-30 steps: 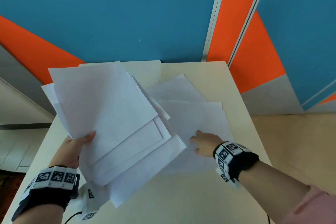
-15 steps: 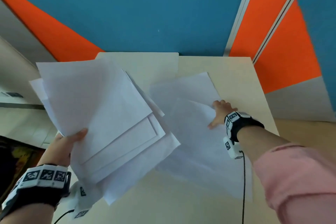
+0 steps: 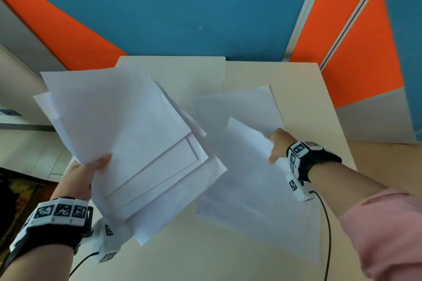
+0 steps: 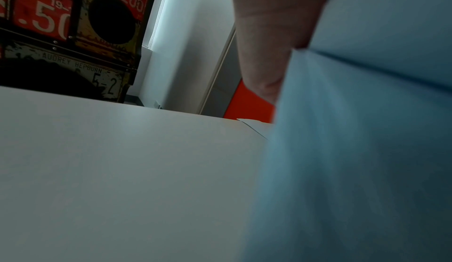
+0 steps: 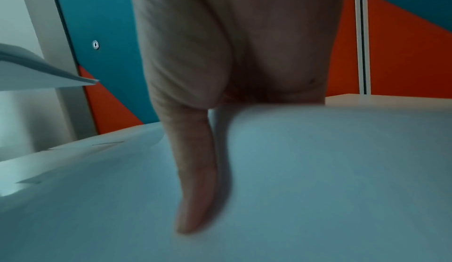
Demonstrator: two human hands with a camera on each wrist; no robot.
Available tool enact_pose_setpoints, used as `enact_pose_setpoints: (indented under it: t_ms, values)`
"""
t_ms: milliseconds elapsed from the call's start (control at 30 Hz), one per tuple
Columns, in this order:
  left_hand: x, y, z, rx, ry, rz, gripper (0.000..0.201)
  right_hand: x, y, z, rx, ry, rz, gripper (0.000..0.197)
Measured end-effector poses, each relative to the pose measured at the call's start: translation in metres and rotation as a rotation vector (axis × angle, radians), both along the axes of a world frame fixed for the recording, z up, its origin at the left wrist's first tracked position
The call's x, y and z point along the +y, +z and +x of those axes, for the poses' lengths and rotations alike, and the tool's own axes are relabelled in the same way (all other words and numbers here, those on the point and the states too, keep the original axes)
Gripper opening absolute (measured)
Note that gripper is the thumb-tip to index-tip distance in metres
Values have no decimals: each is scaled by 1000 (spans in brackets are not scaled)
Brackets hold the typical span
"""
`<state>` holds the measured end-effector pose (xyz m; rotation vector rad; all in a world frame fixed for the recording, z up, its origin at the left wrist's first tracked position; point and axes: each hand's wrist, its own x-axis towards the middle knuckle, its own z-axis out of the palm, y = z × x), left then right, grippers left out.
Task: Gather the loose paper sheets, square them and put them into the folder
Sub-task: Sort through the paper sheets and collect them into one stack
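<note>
Both hands grip paper; only wrist views show undersides.

head – high, looking down on table (image 3: 262, 258) | wrists – low, close along hands | shared – tabletop

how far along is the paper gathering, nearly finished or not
About midway. Done: the left hand grips a fanned, unsquared stack of sheets held above the table. In hand: the right hand grips the raised edge of a loose sheet. Left: one more sheet lies flat beyond it, then squaring and filing into the cream folder.
</note>
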<state>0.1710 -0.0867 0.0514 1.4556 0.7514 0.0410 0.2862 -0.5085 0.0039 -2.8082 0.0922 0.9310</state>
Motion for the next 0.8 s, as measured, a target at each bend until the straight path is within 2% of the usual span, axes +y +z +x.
enact_pose_setpoints:
  t_ms: [100, 300, 467, 533, 700, 800]
  values:
    - [2, 3, 1, -1, -6, -21, 14, 4, -1, -5, 10, 6, -18, 89]
    - [10, -6, 6, -2, -19, -46, 12, 16, 10, 0, 77, 29, -84, 73]
    - [13, -14, 15, -6, -50, -79, 15, 46, 26, 33, -82, 105, 5, 75]
    - [14, -15, 18, -26, -51, -76, 18, 61, 24, 39, -86, 177, 4, 73]
    - [23, -17, 20, -11, -57, -93, 18, 84, 23, 37, -57, 341, -74, 43]
    - [31, -16, 19, 12, -33, -112, 14, 89, 22, 32, 57, 412, -184, 39]
